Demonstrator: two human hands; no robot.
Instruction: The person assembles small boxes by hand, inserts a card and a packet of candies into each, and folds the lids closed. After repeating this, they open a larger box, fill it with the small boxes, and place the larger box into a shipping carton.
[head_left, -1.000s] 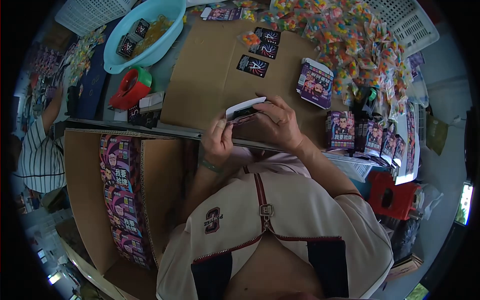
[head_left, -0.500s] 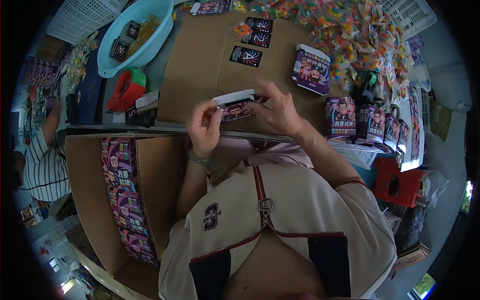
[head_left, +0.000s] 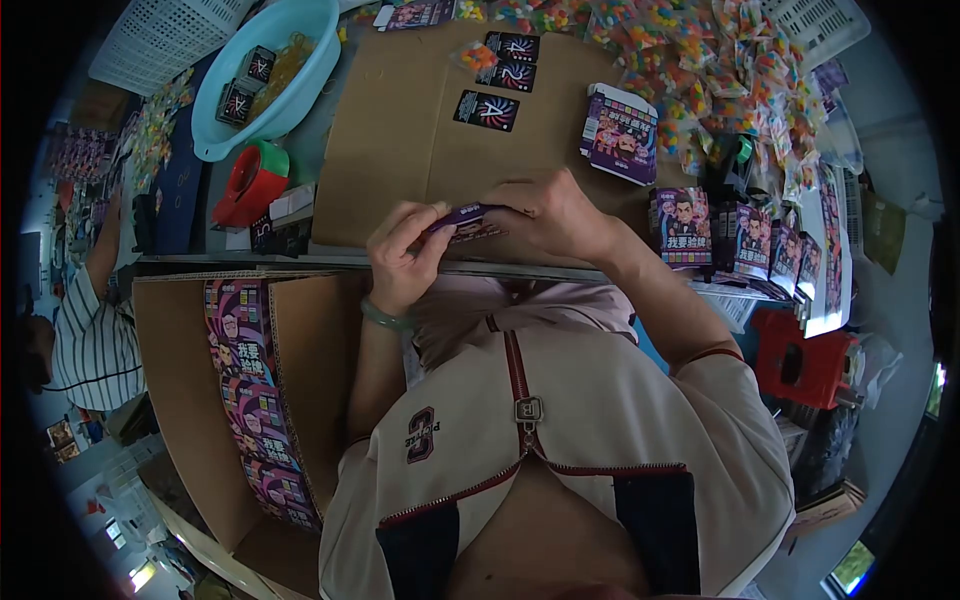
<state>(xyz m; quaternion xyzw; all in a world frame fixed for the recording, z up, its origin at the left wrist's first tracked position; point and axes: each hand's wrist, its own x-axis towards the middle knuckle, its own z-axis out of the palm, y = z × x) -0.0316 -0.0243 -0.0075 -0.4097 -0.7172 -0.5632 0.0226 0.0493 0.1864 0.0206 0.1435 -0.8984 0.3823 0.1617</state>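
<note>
Between my two hands is a small purple printed card box (head_left: pixel 468 214), held over the near edge of the cardboard sheet. Its top end shows a purple flap lying across the opening. My left hand (head_left: pixel 405 252) pinches the left end of the box between thumb and fingers. My right hand (head_left: pixel 558 215) grips the right end, its fingers bent over the top and partly hiding the box. Beyond the hands, black cards (head_left: pixel 487 110) with an A and a 2 lie on the cardboard, beside a small bag of coloured candies (head_left: pixel 473 56).
An opened purple box (head_left: pixel 620 135) lies on the right of the cardboard sheet (head_left: pixel 385 150). Several filled boxes (head_left: pixel 682 228) stand at the right edge. Candy bags (head_left: pixel 690 70) pile up behind. At left are a blue basin (head_left: pixel 205 130), a red tape dispenser (head_left: pixel 240 190) and a carton (head_left: pixel 185 400) of boxes.
The box's white-lined flap stood raised before; now it is folded down and its purple outside shows. My right hand has closed in over the box's top.
</note>
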